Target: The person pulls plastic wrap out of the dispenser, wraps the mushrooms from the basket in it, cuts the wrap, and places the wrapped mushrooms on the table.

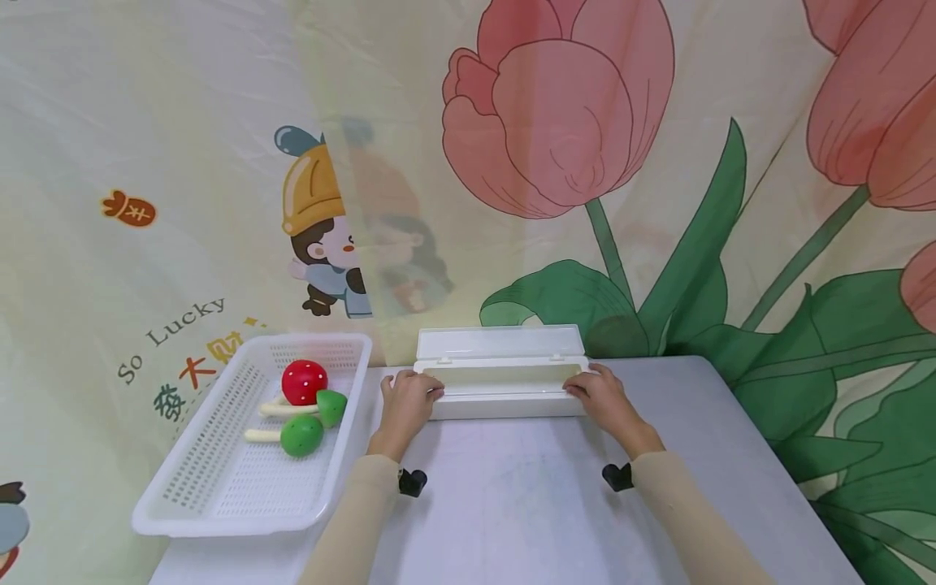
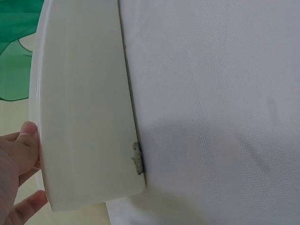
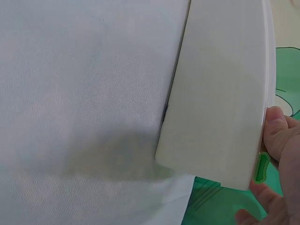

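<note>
Head cam: sits high on the near side, looks far and down, widest and farthest back. Gets the table (image 1: 504, 504), basket (image 1: 164, 520) at left, white box (image 1: 504, 409), both forearms, and the backdrop (image 1: 219, 122) over the upper half.

Left wrist cam: close on the box's near wall at its left end, left hand (image 1: 405, 402) at frame edge. Rolled sideways: top of picture = scene right.

Right wrist cam: rough mirror, close on the right end, right hand (image 1: 607, 398) at edge; top = scene left.

Shared: wrist cams both see the near wall, tablecloth, backdrop green; can't tell if wall stretches overlap. Head cam covers both ends.
</note>
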Demonstrator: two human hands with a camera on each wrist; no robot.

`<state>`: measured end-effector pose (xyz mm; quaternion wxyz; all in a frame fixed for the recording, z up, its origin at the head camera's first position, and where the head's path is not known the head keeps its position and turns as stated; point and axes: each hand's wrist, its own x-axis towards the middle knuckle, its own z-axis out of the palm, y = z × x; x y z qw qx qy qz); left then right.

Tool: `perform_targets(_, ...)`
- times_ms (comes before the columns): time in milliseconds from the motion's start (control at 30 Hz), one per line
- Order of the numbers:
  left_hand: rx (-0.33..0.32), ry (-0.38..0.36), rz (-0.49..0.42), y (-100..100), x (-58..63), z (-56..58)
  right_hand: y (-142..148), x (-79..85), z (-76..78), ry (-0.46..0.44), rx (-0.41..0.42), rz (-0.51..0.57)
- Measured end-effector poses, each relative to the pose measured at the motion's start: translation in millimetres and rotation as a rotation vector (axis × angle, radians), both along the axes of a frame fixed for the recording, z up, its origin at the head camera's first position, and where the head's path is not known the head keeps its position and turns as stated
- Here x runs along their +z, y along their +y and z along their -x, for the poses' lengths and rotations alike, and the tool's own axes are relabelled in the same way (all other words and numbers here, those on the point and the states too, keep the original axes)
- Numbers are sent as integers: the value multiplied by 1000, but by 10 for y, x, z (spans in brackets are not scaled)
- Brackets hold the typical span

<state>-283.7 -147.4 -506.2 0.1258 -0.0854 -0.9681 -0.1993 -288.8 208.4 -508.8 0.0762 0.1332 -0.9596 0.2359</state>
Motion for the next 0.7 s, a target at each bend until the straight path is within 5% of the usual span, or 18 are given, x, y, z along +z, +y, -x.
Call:
perform_targets(400,30,-3,47,44,54,7,-59,63,17,80,-9,-164)
perform_targets(700,62,9,64,81,19,25,-101,0,-5,101,-56,-181)
